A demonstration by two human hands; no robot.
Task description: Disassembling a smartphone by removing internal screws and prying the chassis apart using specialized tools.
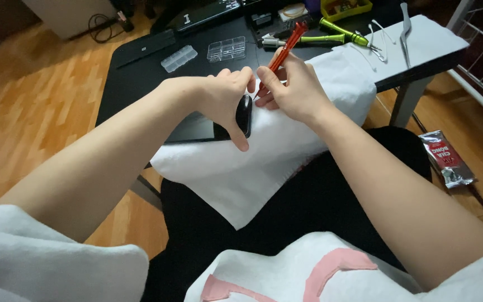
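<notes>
Wooden flooring surrounds a low black table point(141, 72) draped with white cloth point(264, 151); on the cloth, left hand point(225, 98) clamps a small black phone point(244, 114), right hand point(292, 89) pinches a red screwdriver point(286, 47).

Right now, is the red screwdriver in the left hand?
No, the red screwdriver is gripped by the right hand, while the left hand steadies the small black device on the white cloth.

Can't really see the phone point(244, 114), the left hand point(219, 95) covers most of it. The red screwdriver point(284, 51) tip is buried behind the right hand point(294, 89). At 12 o'clock the yellow tray point(345, 8) and the laptop point(208, 12) get cut off by the frame edge.
</notes>
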